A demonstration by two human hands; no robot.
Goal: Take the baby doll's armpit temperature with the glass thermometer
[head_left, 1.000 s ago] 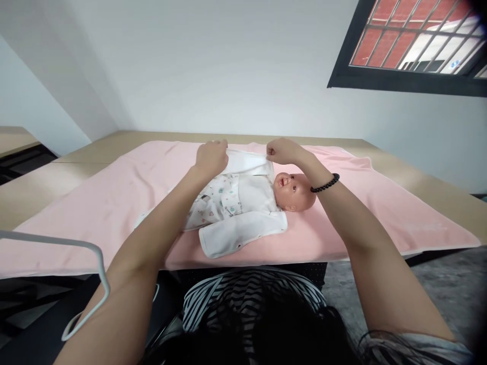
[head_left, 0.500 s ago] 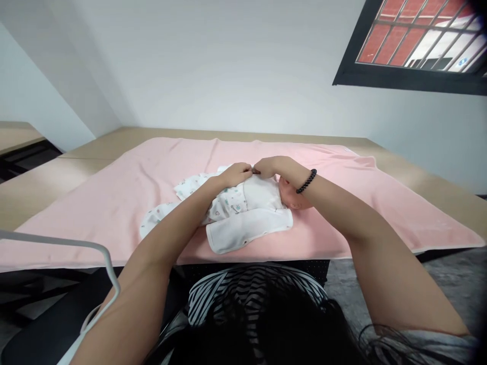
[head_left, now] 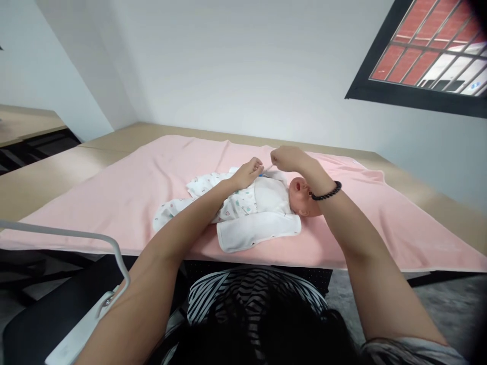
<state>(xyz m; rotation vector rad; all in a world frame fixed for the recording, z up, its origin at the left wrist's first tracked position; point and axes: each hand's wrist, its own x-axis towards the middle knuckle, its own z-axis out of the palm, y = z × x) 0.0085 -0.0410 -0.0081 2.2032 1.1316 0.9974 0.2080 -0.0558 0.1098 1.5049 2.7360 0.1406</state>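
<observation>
A baby doll (head_left: 302, 200) lies on its back, its head to the right, in a white top and printed white trousers (head_left: 238, 205). One white front panel (head_left: 258, 232) of the top is spread out on the near side. My right hand (head_left: 287, 158) is above the doll's far side, fingers closed in a pinch on a thin white strip (head_left: 268, 168). At the doll's far side my left hand (head_left: 248, 173) has curled fingers near the strip's lower end; what they hold is hidden. A small blue spot shows beside its fingertips.
A pink blanket (head_left: 125, 197) covers most of the wooden table (head_left: 45, 177). Behind it rises a white wall, with a barred window at the upper right. A white bent-rod frame (head_left: 95, 233) and a dark chair (head_left: 34, 314) are at the lower left.
My hands have moved apart from being close together over the doll's chest. My right hand has lifted up and away, drawing a thin white strip. The view has shifted slightly.
</observation>
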